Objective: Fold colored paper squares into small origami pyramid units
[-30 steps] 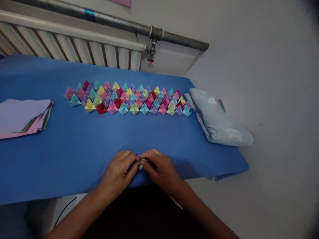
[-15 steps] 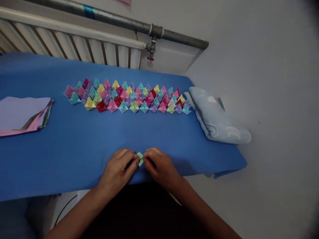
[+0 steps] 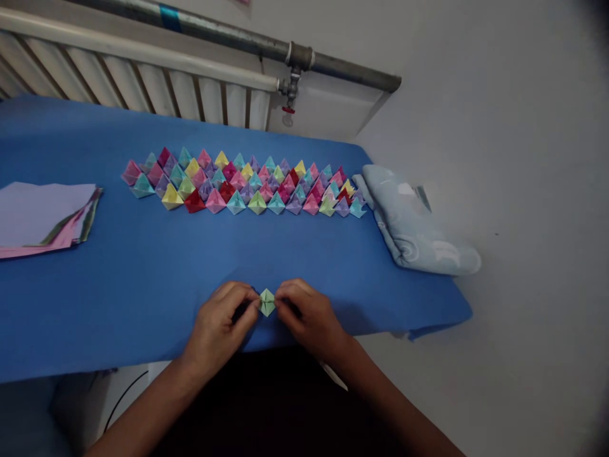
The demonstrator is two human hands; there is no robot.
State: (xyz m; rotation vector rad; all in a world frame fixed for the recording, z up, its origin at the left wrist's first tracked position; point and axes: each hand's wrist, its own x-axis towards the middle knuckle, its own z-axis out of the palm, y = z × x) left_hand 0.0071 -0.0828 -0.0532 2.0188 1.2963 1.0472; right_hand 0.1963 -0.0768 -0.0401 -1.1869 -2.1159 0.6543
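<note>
Just inside the near edge of the blue-covered table point(image 3: 214, 254), a small pale-green, diamond-shaped piece of folded paper point(image 3: 267, 303) is stretched between two hands. The left hand point(image 3: 214, 327) pinches its left corner and the right hand point(image 3: 314, 320) its right, thumbs and forefingers closed narrow; the pinch at opposite tips probably keeps the pull even and leaves the middle folds visible. Taking the green piece as the clock's centre, the near edge runs close by at six, under the forearms, so room toward the body looks short, while a broad band of blue cover spreads from ten round to two. Toward ten lies a loose stack of lilac, pink and green paper sheets point(image 3: 42, 212), its corners uneven, set apart perhaps to keep it off the working spot. At two, a folded pale-blue patterned cloth point(image 3: 413, 222) seems to reach past the table's right edge. Across twelve run staggered rows of small multicoloured folded-paper pieces point(image 3: 257, 203), packed close, likely to keep their pattern; their right end comes right up by the cloth. Farther off, toward eleven, stands a white ribbed radiator point(image 3: 157, 86).
</note>
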